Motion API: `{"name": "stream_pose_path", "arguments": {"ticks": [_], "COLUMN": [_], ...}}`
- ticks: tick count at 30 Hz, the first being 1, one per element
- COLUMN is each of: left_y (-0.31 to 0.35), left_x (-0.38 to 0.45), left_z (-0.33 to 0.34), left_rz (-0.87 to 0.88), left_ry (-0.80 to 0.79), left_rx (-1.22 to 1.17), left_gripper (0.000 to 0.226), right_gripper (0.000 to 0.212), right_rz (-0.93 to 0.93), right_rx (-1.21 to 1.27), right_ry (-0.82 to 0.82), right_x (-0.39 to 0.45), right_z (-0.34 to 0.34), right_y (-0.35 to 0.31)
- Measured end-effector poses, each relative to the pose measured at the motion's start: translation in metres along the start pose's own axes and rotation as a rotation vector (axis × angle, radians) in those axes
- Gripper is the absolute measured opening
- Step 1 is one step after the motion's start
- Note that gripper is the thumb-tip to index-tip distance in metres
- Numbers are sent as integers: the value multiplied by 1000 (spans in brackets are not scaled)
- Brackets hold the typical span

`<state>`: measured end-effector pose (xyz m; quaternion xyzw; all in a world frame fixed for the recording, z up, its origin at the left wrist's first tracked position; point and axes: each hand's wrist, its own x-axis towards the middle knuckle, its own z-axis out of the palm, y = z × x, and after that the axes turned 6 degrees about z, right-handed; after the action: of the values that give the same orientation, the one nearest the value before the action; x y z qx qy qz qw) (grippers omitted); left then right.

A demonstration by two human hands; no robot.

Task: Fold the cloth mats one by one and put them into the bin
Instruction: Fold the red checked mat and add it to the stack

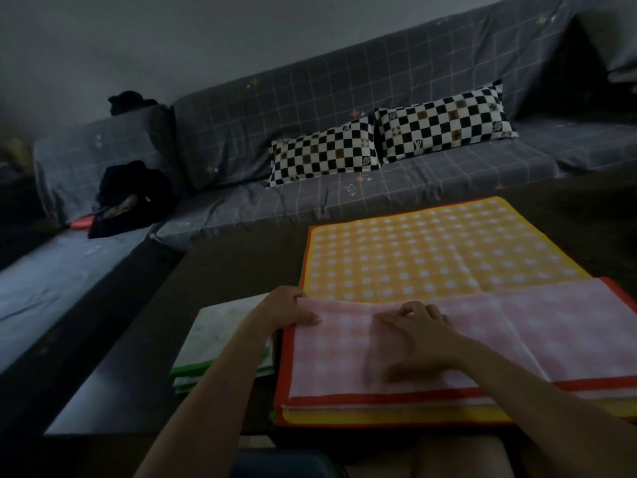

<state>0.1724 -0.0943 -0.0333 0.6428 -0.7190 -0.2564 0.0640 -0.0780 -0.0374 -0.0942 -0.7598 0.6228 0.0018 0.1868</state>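
Pinching pink mat (482,339) corner, left hand (289,307), right hand (418,334) spread flat, dark table (138,374), grey sofa (310,132)

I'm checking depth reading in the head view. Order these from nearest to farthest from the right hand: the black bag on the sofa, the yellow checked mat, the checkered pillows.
From the right hand:
1. yellow checked mat, just beyond it on the table.
2. checkered pillows, behind on the sofa.
3. black bag, far left on the sofa.

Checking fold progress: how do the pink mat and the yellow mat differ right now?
The pink mat is folded over into a strip; the yellow mat lies spread flat. Pink lies on top, nearest the person, under the left hand and right hand; yellow is untouched. Both are checked with red borders.
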Motion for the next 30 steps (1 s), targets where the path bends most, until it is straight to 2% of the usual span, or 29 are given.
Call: {"name": "stream_pose_path", "arguments": {"ticks": [3, 9, 13, 17, 20, 22, 24, 26, 30], "left_y": [-5, -1, 16, 42, 68, 87, 106, 123, 156], "left_x": [-9, -21, -21, -21, -20, -19, -18, -16, -7], "left_z": [-10, -22, -25, -22, -18, -13, -6, 5, 34], "left_rz": [-38, -78, -99, -78, -60, -43, -18, 2, 59], "left_ry": [-49, 106, 128, 138, 166, 181, 178, 183, 232], "left_rx": [-113, -515, -819, -909, -988, -1030, -1045, -1039, -976], "left_gripper": [35, 23, 26, 35, 30, 20, 14, 14, 20], "right_gripper": [103, 109, 108, 102, 97, 89, 62, 52, 34], "right_rz": [3, 13, 24, 6, -32, -31, 31, 94, 158], "right_rx": [-4, -38, -64, -41, 33, 144, 408, 634, 830], "right_ry": [-19, -38, -26, -14, -18, 37, 146, 233, 315], "right_x": [-4, -12, -18, -24, -26, -34, -42, -53, -77], "right_z": [-3, -8, -9, -9, -7, -8, -10, -14, -27], "right_y": [-2, -8, -12, -13, -3, 5, 19, 37, 64]}}
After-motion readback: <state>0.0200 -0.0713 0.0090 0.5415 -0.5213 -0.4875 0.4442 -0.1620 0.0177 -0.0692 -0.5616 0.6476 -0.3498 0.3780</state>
